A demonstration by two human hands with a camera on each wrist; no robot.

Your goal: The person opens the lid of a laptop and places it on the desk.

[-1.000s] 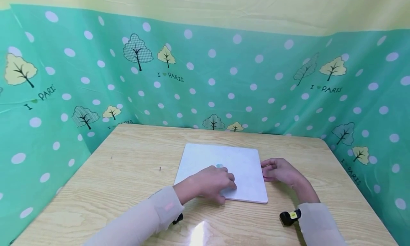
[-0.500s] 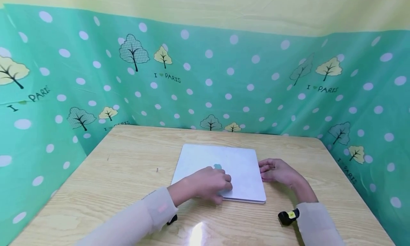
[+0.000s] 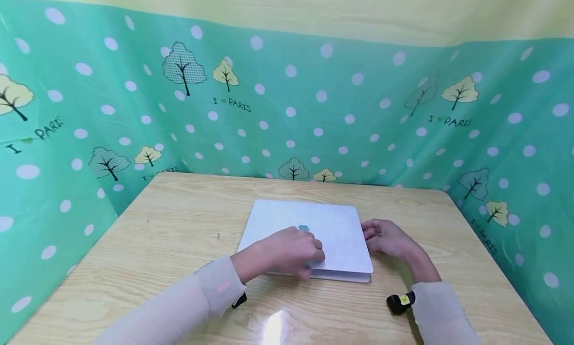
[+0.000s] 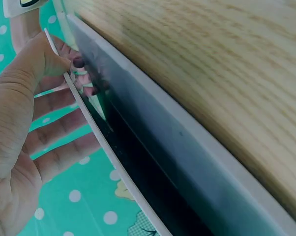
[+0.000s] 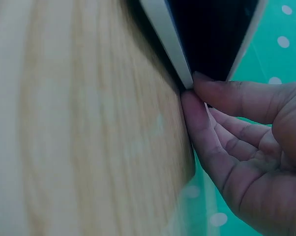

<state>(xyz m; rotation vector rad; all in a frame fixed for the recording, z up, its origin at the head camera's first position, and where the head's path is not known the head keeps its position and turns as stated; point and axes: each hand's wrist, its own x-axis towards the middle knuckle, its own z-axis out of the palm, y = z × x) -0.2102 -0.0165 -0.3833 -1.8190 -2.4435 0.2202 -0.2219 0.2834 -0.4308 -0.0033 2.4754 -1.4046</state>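
Note:
A silver laptop (image 3: 343, 235) lies on the wooden table, its lid slightly raised from the base (image 3: 343, 275) along the near side. My left hand (image 3: 287, 251) holds the lid's front edge; in the left wrist view the thumb is at the inner side of the lid (image 4: 113, 164) and the fingers spread along its outside. At the laptop's right side, my right hand (image 3: 391, 239) pinches the base edge (image 5: 170, 44) between thumb and forefinger, as the right wrist view shows. A dark screen surface is visible inside the gap. Most of the keyboard area is hidden.
The wooden table (image 3: 188, 225) extends around the laptop on every side. A green and cream curtain (image 3: 251, 135) with trees and dots hangs behind it and at both sides. Black wrist devices (image 3: 399, 303) sit by the sleeves.
The lid was closed flat a second ago; its near edge has now lifted a little with my left hand. The right hand has stayed at the laptop's right edge. The head view has shifted slightly.

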